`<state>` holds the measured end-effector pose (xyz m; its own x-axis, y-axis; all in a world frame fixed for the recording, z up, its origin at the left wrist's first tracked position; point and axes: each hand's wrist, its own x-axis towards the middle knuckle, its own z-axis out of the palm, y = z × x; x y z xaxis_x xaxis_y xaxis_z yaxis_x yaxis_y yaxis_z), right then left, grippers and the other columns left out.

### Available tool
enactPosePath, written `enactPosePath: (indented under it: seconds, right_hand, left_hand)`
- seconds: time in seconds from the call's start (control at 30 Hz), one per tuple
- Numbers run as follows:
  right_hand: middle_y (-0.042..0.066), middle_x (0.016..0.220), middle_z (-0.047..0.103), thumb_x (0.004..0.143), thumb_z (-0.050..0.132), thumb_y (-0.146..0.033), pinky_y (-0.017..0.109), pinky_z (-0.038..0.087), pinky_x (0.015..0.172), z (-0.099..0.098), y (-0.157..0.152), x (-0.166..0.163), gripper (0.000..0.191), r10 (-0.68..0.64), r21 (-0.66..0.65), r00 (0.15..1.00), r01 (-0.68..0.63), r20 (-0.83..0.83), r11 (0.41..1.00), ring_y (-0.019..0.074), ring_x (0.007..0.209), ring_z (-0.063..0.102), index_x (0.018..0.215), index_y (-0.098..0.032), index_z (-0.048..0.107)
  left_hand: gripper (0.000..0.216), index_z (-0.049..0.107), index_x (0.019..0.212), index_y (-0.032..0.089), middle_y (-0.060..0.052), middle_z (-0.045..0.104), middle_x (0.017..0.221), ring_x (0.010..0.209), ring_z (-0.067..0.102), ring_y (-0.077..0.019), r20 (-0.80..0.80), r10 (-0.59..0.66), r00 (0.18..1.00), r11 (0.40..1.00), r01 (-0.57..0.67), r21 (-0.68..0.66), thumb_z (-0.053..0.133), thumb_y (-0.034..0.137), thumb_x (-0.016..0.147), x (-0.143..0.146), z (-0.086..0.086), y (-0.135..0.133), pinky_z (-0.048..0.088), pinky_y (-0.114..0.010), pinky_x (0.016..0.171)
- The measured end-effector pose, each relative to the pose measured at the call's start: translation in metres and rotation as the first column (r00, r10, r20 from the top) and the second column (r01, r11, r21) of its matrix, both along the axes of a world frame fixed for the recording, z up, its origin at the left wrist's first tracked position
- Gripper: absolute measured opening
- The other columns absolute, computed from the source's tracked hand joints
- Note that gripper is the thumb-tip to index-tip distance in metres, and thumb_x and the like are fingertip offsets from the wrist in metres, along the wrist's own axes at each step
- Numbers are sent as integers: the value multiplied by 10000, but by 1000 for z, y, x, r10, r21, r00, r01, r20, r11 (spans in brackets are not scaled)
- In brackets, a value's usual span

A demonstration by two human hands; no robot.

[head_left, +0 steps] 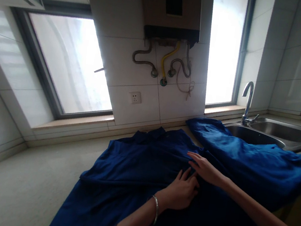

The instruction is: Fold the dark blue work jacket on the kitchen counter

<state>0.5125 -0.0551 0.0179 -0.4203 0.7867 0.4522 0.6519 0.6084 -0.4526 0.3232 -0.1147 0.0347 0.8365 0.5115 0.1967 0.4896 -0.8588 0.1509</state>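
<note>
Both hands lie flat on a blue shirt spread over the pale tabletop, the left hand pressing the cloth near its middle and the right hand just beyond it, fingers stretched out and touching the fabric. Beyond the right hand's grip, a second blue garment drapes toward the steel sink and its faucet. The shirt's collar lies past both hands, toward the tiled wall.

White glazed tiles cover the walls. Up and left of the hands a wide window glows with daylight; a narrower window stands up and right of them. Between the two hangs a water heater with looping hoses, a socket beneath. A pale stone counter spreads left, and a steel sink with tap sits far right.
</note>
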Motion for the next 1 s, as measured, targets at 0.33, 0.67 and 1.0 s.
enactPosePath:
  seconds: [0.33,0.67,1.0]
  right_hand:
    - [84,1496,137,884,289,-613,449,157,1119,-10,-18,-17,729,57,-99,946,-26,319,995,257,1374,135,1447,-159,197]
    - [65,1499,128,864,287,-644,475,104,1118,-5,-23,-19,744,43,-110,935,-4,351,994,271,1372,128,1452,-206,158]
    - [45,1493,178,873,298,-619,483,157,1106,-9,-22,-19,695,14,-96,949,18,315,995,261,1361,192,1444,-233,210]
  left_hand:
    - [202,574,907,156,-84,645,923,952,580,-216,-23,-59,998,925,64,373,443,278,815,-46,14,-22,462,-350,839]
    - [450,400,1353,265,-119,278,1464,1339,172,-393,-358,761,541,628,-752,199,318,337,916,-293,15,68,222,-666,966]
    - [458,400,1336,337,-90,255,1477,1320,253,-355,-375,779,503,596,-780,193,365,346,880,-328,-9,63,272,-613,963]
